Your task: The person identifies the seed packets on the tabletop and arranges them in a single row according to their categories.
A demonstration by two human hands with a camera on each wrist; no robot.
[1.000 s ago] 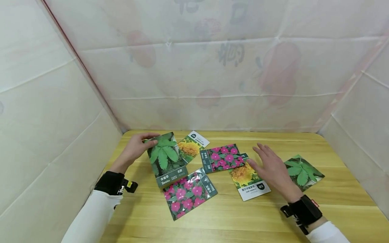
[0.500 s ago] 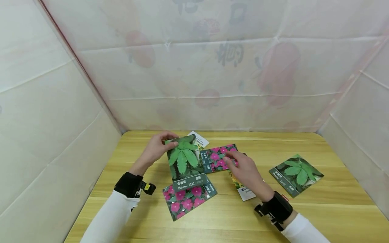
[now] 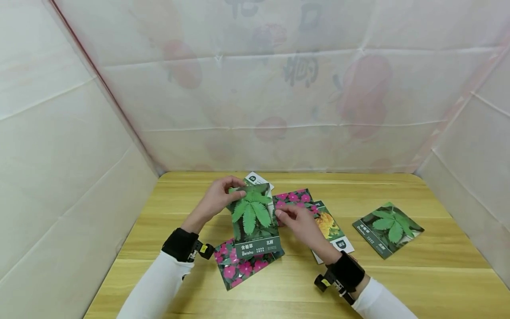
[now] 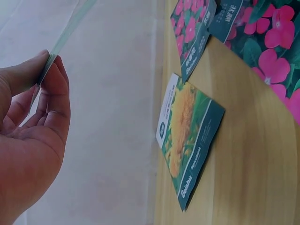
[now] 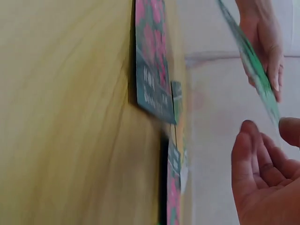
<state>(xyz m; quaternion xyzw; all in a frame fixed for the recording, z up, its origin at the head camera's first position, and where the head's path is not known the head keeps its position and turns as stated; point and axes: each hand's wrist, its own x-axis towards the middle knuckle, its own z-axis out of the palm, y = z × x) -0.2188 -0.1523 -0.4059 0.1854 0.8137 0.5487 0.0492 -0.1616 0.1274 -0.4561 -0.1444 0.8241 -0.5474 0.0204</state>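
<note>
My left hand [image 3: 218, 198] pinches a green-leaf seed packet [image 3: 255, 221] by its upper left edge, thumb in front and fingers behind. The left wrist view shows the packet nearly edge-on between that thumb and fingers, clear of the table. Close to the packet's right edge is my right hand [image 3: 300, 223], its thumb and fingers apart with a gap in the right wrist view. Beneath the held packet lies a pink-flower seed packet [image 3: 245, 268], partly covered. A second pink-flower packet [image 3: 295, 197] lies behind my right fingers, over part of a yellow-flower packet [image 3: 326, 223].
Another yellow-flower packet [image 4: 183, 126] lies at the back, mostly hidden behind the held one in the head view. Another green-leaf packet [image 3: 388, 230] lies alone to the right on the wooden table [image 3: 430, 274]. Pale sheet walls [image 3: 255, 102] enclose the back and sides.
My left hand has carried the green-leaf packet rightward, over the front pink-flower packet. My right hand has moved left from beside the right-hand green-leaf packet to the held packet's edge.
</note>
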